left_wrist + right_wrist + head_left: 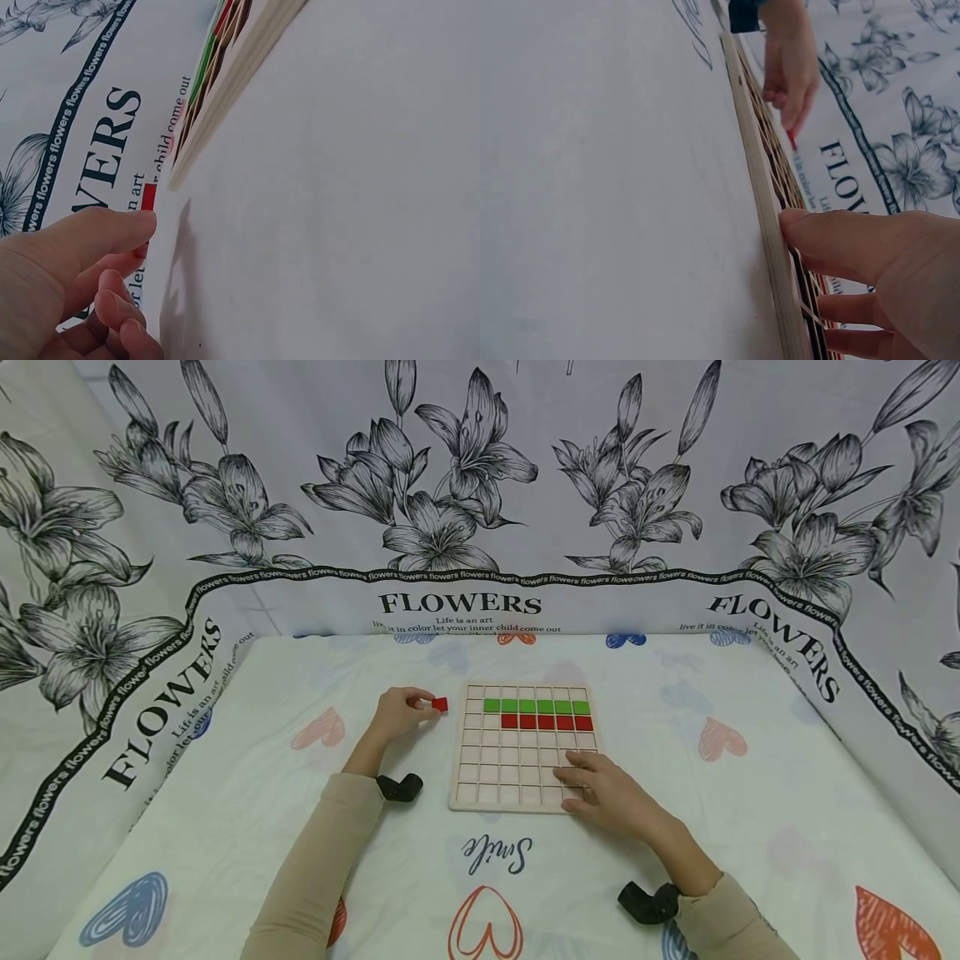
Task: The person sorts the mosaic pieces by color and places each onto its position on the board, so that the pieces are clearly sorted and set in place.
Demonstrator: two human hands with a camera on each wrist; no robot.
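My left hand (401,712) pinches a small red square tile (440,703) between thumb and fingertips, just left of a wooden grid board (453,777). In the left wrist view the same red tile (149,198) sticks out beyond the thumb. A row of green tiles (527,706) lies in the board's second row. Below it is a row of red tiles (547,722) that begins one cell further right. My right hand (611,793) rests on the board's lower right part with fingers spread; its thumb touches the near rim (761,202) in the right wrist view.
A white cloth (375,877) printed with hearts and lettering covers the table. Behind it hangs a flower-printed curtain (465,527). Black camera mounts (401,787) sit at both wrists.
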